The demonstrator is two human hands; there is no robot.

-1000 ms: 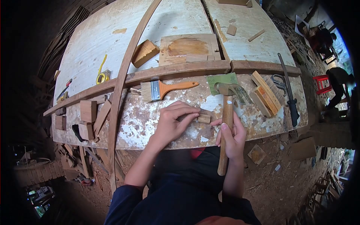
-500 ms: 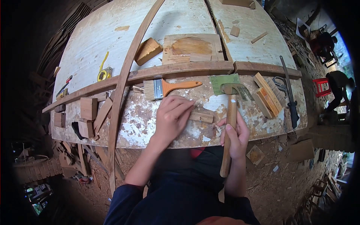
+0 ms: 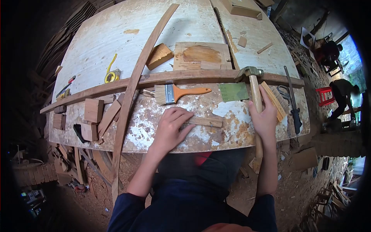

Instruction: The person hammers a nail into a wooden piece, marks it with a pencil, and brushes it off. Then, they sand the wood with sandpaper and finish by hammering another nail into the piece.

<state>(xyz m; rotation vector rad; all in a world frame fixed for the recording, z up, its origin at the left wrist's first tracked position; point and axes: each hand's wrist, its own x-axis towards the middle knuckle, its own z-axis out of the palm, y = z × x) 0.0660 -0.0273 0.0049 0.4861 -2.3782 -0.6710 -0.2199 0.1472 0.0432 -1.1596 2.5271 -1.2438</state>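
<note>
Wood strip (image 3: 205, 121), thin, pale brown, lies flat near the front edge of the table (image 3: 116, 34), just below the brush (image 3: 177, 93). Left hand (image 3: 170, 129) lies open-palmed on its left end, fingers spread. Right hand (image 3: 264, 120), well apart, is clamped on the hammer (image 3: 254, 87) handle, head raised over the curved rail (image 3: 185, 77). Green pad (image 3: 234, 92) sits betw. brush & hammer; blocks (image 3: 92, 116) at left.

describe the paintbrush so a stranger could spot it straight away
On the paint-stained workbench, look just below the long curved wooden strip that crosses it. The paintbrush lies flat there, above the left hand; its bright orange handle sets it apart from the bare wood around.
</note>
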